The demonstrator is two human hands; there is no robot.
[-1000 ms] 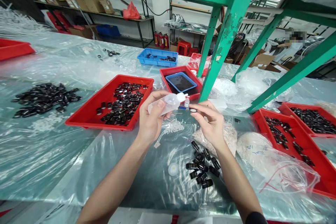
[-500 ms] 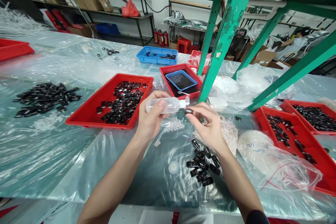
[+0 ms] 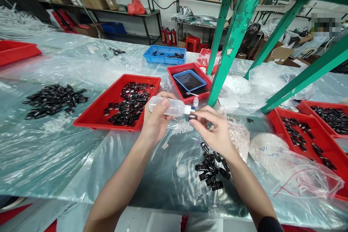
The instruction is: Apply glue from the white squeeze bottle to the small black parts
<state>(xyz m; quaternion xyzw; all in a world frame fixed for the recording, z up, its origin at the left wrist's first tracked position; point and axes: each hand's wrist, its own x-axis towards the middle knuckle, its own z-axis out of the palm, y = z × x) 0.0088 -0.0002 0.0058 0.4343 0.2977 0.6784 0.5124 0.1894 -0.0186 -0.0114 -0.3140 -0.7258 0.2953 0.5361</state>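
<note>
My left hand (image 3: 156,117) is wrapped round a translucent squeeze bottle (image 3: 174,107), which lies sideways with its blue-tipped nozzle pointing right. Between the thumb and fingers of my right hand (image 3: 213,127) is a small black ring-shaped part (image 3: 192,116), just below the nozzle tip. I cannot tell whether tip and part touch. Under my right wrist lies a pile of black parts (image 3: 210,168) on the plastic-covered table. Small white pieces (image 3: 182,126) are scattered beyond my hands, and a round translucent disc (image 3: 181,170) lies nearer to me.
A red tray (image 3: 108,127) of black parts stands left, beside a loose black pile (image 3: 54,99). Behind my hands are a red tray holding a blue tray (image 3: 190,80) and a small bottle (image 3: 196,101). A green post (image 3: 225,47) rises behind my right hand; bags (image 3: 269,148) lie right.
The bottle's nozzle and the black part have come closer together, my right hand shifting slightly left relative to the bottle. The camera view has shifted a little.
</note>
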